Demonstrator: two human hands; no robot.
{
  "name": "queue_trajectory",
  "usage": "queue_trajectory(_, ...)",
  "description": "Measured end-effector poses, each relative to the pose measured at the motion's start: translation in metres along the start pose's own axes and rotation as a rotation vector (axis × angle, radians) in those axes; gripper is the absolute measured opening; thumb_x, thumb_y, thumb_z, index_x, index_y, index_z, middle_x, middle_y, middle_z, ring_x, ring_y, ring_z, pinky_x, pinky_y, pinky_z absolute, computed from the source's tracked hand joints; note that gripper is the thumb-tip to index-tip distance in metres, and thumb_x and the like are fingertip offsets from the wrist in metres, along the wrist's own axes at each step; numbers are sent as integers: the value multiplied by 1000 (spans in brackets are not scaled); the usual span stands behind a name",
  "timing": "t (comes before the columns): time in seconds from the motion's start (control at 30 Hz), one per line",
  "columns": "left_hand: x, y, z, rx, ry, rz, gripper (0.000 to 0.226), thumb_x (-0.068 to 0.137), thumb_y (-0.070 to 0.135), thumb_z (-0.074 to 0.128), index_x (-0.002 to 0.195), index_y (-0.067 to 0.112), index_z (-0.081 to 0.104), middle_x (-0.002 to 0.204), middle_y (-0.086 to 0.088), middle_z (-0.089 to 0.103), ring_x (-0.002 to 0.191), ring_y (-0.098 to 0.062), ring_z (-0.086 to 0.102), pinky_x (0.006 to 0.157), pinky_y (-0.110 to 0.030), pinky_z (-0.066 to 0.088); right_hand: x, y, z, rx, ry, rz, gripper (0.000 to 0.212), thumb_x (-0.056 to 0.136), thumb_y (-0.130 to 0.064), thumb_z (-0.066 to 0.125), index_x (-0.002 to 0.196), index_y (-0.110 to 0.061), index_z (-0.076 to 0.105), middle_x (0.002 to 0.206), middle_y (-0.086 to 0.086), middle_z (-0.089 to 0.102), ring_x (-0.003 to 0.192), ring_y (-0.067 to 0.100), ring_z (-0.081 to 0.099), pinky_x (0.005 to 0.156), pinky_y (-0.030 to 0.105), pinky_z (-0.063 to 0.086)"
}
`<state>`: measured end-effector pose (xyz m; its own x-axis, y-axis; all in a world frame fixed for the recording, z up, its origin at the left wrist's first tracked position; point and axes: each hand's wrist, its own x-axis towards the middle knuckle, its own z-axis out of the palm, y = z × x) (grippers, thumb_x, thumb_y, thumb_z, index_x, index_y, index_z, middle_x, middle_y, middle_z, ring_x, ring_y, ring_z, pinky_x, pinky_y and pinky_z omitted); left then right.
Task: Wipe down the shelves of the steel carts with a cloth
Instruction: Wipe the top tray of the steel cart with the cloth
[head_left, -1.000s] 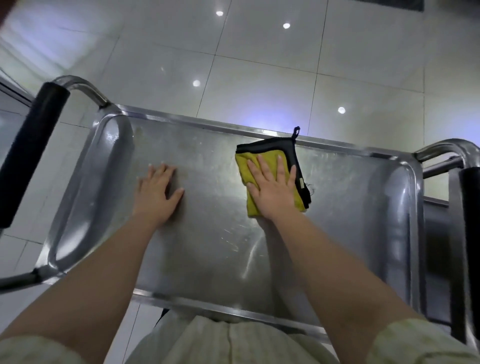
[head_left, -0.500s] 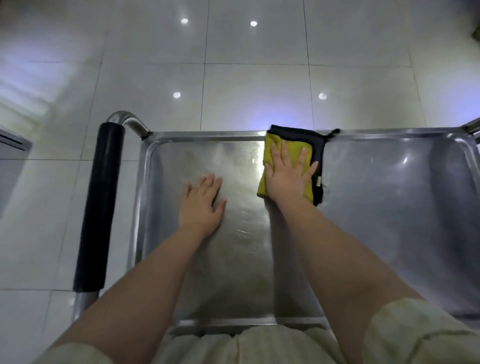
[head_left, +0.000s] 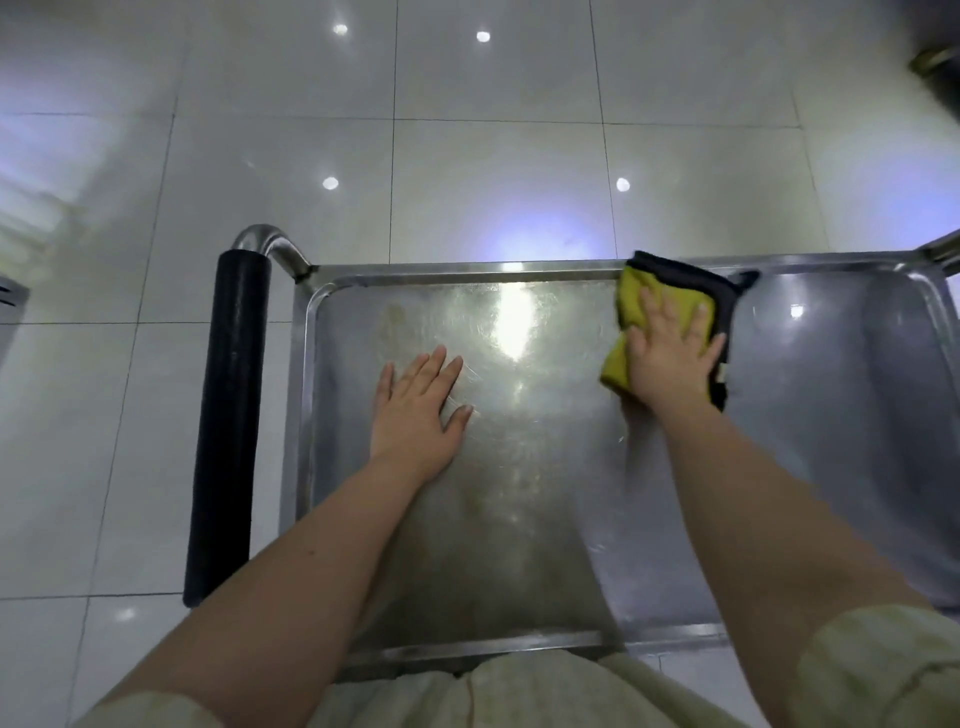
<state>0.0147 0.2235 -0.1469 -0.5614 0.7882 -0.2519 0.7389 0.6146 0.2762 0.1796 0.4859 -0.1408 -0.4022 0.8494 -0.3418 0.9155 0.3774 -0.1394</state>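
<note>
Top shelf (head_left: 545, 519) of the steel cart seen from above; raised rim all round, surface scuffed, with bright glare near the far middle.

Right hand (head_left: 670, 358) lies flat, palm down, fingers spread, pressing the cloth (head_left: 631, 301) onto the shelf — no pinch or closed grasp, just an open palm on top. The cloth is yellow with a dark edge and dark backing, folded, and sits against the far rim, right of the shelf's middle; its dark edge reaches the rim.

Left hand (head_left: 421, 410) also flat on the bare steel, fingers extended and close together, holding nothing — well apart from the cloth, nearer the left rim.

A black padded handle (head_left: 223, 415) runs along the cart's left side on a curved steel tube. Glossy white floor tiles (head_left: 467, 156) beyond, with ceiling-light reflections. Pale short sleeves show at the lower edge.
</note>
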Motion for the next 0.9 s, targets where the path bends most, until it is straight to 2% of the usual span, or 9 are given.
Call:
queue_trajectory(0.1, 3, 3, -2, 13, -20, 14, 59, 100, 51, 32, 154, 32, 19, 162, 10, 11, 149, -10, 6, 120, -39, -10, 4, 12, -5, 3, -29, 148, 55, 103, -47, 19, 153, -41, -3, 162, -14, -8, 148, 33, -12, 114, 64, -5)
queue_trajectory(0.17, 6, 2, -5, -43, -16, 16, 54, 101, 45, 34, 153, 31, 24, 161, 8, 16, 149, -11, 10, 120, -35, -8, -3, -10, 1, -53, -26, 97, 56, 103, -47, 17, 153, -38, -8, 162, -13, -10, 148, 36, -11, 113, 66, -4)
queue_trajectory(0.27, 10, 0, -11, -173, -8, -8, 48, 101, 36, 34, 149, 28, 35, 158, 6, 29, 146, -13, 21, 121, -34, 0, -31, -62, 21, -152, -38, -184, 58, 102, -48, 16, 153, -38, -10, 162, -14, -10, 148, 37, -9, 114, 65, -5)
queue_trajectory(0.37, 3, 0, -18, -385, 77, -73, 55, 94, 32, 32, 146, 22, 41, 152, -2, 40, 143, -18, 31, 120, -34, 10, -82, -111, 42, -200, -119, -425, 58, 101, -51, 13, 150, -40, -16, 158, -16, -18, 146, 37, -20, 112, 65, -12)
queue_trajectory(0.5, -16, 2, -20, -447, 169, -97, 50, 100, 29, 36, 150, 19, 34, 159, -4, 26, 149, -22, 12, 121, -34, 6, -131, -116, 53, -203, -204, -702, 59, 97, -57, 7, 152, -41, -6, 161, -14, -10, 148, 31, -18, 114, 58, -16)
queue_trajectory(0.6, -13, 19, -17, -311, 56, -25, 56, 99, 37, 30, 153, 22, 26, 162, -4, 12, 150, -23, 1, 122, -43, 2, -112, -81, 39, -23, -145, -584, 58, 98, -48, 13, 154, -37, 8, 163, -9, 5, 150, 26, -5, 116, 50, -12)
queue_trajectory(0.73, -1, 64, 7, 130, -119, -69, 71, 95, 64, 12, 152, 31, -15, 160, -3, -23, 145, -33, -24, 113, -64, -13, -74, -20, 28, -73, -41, -279, 53, 105, -35, 25, 155, -33, 8, 164, -7, 3, 150, 29, -8, 118, 56, -5)
queue_trajectory(0.8, 3, 78, 16, 188, -117, -134, 77, 88, 73, 3, 148, 33, -25, 157, -5, -30, 143, -38, -27, 108, -71, -14, -63, -2, 29, -120, -44, -269, 53, 105, -40, 22, 155, -35, 4, 164, -8, 0, 150, 29, -10, 118, 56, -7)
queue_trajectory(0.9, 20, 84, 17, 220, -93, -90, 80, 84, 78, -1, 148, 37, -25, 158, -4, -28, 144, -37, -25, 108, -71, -6, -59, 5, 31, -121, -31, -317, 53, 105, -41, 23, 155, -35, 7, 163, -8, 3, 150, 29, -5, 118, 56, -4)
